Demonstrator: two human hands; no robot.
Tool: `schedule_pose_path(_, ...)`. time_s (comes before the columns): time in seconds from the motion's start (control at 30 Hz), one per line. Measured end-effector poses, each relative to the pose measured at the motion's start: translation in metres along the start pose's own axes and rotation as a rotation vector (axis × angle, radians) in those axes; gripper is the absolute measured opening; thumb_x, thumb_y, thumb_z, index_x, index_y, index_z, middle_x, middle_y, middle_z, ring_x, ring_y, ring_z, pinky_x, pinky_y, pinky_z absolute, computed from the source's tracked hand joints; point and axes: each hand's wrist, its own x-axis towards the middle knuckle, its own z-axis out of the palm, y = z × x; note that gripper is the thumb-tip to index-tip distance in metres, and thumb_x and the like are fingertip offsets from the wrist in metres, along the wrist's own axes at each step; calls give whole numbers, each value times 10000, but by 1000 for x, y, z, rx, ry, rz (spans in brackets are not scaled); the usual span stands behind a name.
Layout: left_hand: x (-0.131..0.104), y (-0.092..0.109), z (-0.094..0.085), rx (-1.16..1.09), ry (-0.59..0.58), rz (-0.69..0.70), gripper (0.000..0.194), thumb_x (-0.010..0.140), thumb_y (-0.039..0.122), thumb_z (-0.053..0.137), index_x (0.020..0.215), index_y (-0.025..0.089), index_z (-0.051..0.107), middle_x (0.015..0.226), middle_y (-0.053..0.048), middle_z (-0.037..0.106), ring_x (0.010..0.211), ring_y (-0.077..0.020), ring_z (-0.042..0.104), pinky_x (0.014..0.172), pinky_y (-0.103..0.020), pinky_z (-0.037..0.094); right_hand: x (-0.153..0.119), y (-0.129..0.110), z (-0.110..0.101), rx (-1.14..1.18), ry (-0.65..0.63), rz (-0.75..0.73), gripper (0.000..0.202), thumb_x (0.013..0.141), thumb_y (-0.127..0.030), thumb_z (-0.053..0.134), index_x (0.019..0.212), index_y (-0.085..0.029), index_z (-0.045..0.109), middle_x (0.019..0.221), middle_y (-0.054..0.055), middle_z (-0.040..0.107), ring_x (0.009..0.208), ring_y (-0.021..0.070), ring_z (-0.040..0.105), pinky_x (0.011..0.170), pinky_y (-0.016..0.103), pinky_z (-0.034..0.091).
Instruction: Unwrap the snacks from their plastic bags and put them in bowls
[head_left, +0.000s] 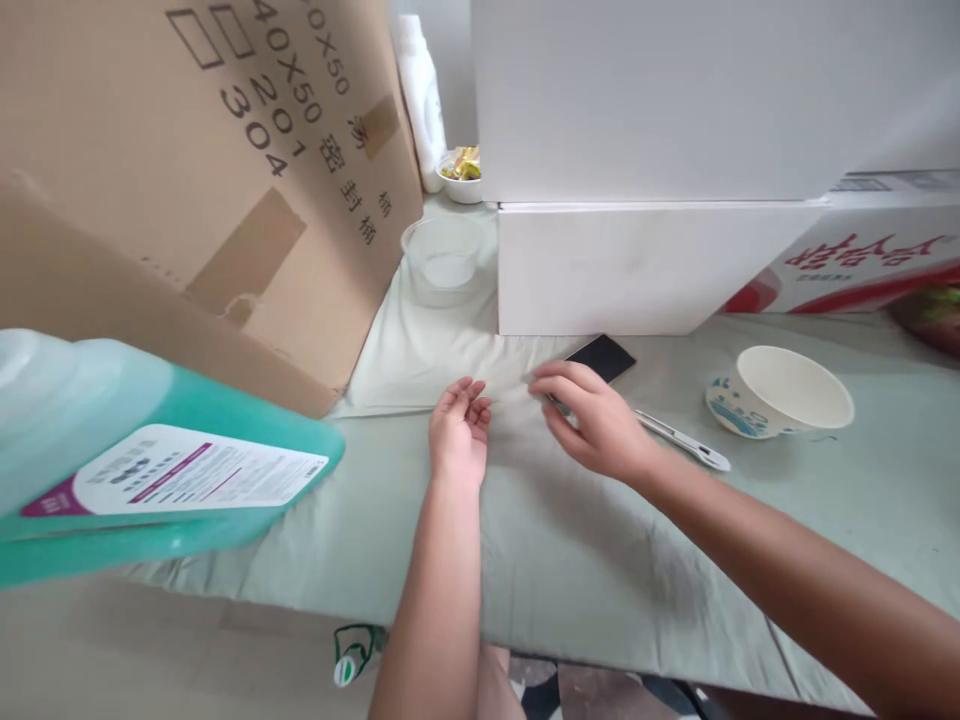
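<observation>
White box behind phone, cardboard carton left, bowl right

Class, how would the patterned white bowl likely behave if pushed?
The white bowl looks thin-walled, so it is probably light and slides easily. Its rim spreads wider than its base, so a high push might tip it.

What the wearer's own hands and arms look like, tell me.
The left hand and right hand are ungloved, with no ring visible. The left forearm and right forearm show no sleeve, watch, bracelet or marking.
</observation>
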Motion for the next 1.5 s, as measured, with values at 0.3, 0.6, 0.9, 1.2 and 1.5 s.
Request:
schedule_pose_path(0.3,11,23,-28,-86,-85,33,303,433,-5,431,647,161,567,518,39,482,430,-55,391,476,-184,308,214,32,127,-244,-282,240,379,821,-73,521,1146,-166,693,1666,114,266,1504,367,297,1177,562,330)
schedule_pose_path(0.6,12,39,-37,-198,-94,0,279,460,-17,435,648,166,530,459,54,416,390,-53,328,443,-185,237,193,48,129,-456,-310,53,366,850,-38,436,1037,-179,718,1276,139,634,1142,289,555,1118,507,336)
schedule_pose_path(0.9,-1,33,-30,-125,-106,40,285,471,-22,449,669,177,500,473,76,388,383,-47,325,434,-176,239,17,-31,17,-188,341,-196,163,962,-151,532,974,-273,639,1014,46,680,910,169,653,777,315,516)
schedule_pose_path(1.2,-16,-3,7,-1,-229,63,289,473,-14,468,675,187,513,480,74,414,386,-46,335,440,-179,267,-108,27,-73,-329,521,268,50,924,-280,576,876,-290,562,898,65,671,847,247,665,784,436,535)
schedule_pose_path(1.5,-15,-17,24,49,-177,59,255,497,-10,483,664,183,495,482,75,416,391,-39,338,450,-172,268,-143,74,-111,-561,245,441,265,880,-246,560,1135,-266,628,1106,128,706,1009,330,670,865,524,489)
